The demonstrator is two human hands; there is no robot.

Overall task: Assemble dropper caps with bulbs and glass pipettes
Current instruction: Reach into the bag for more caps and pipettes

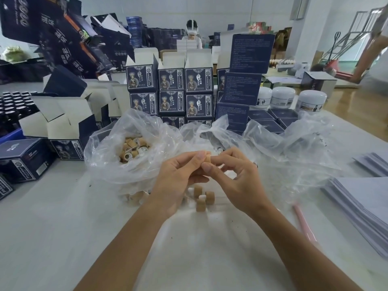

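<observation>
A tan, wood-look dropper cap (207, 159) is held above the table between both hands. My left hand (180, 179) pinches it from the left with thumb and fingers. My right hand (235, 177) pinches its right end with thumb and forefinger. Below the hands, a few assembled caps with white bulbs (202, 197) stand on the table. A clear plastic bag (109, 156) to the left holds several loose tan caps (132, 148). A second clear bag (270, 148) lies behind my right hand; its contents are mostly hidden.
Stacks of dark blue product boxes (172, 95) rise behind the bags. Open cartons (63, 120) and dark bottles (14, 108) are at the left. White jars (281, 97) stand at the back right. Paper stacks (361, 206) and a pink stick (302, 221) lie at the right. Another person (192, 34) sits far behind.
</observation>
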